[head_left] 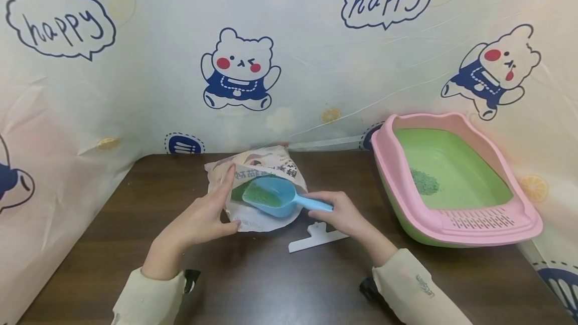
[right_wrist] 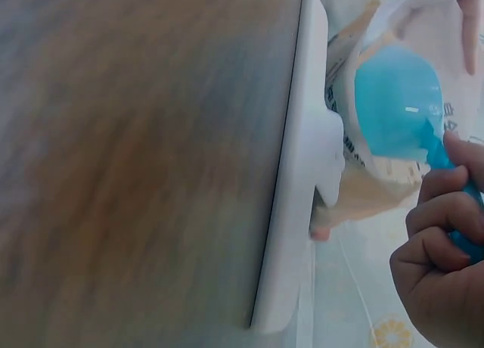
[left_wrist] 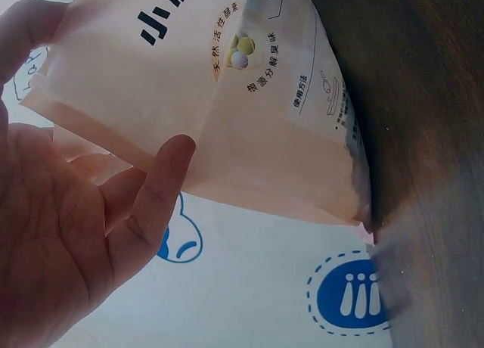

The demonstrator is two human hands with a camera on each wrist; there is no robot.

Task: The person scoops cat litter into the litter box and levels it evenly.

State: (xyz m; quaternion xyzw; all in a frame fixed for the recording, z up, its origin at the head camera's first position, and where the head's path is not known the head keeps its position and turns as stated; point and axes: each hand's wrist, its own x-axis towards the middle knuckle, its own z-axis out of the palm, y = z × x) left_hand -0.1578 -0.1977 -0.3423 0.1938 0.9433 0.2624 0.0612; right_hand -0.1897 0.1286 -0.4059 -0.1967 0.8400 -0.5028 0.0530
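A blue scoop (head_left: 282, 197) with green granules in its bowl is at the mouth of a cat litter bag (head_left: 262, 222). My right hand (head_left: 340, 212) grips the scoop's handle, fingers curled round it in the right wrist view. On the bag's left side my left hand (head_left: 203, 219) holds the opening, thumb by the lower edge and fingers by the upper one. From the left wrist view, a finger lies against the outside of the printed bag (left_wrist: 249, 159) while others go behind its edge. More green granules show inside the bag, partly hidden by the scoop.
A white sealing clip (head_left: 316, 238) lies on the dark wooden table (head_left: 253, 285), just below my right hand. To the right stands a pink-rimmed green litter box (head_left: 478, 164) with a small pile of green granules (head_left: 424, 183) inside. A printed cloth hangs behind.
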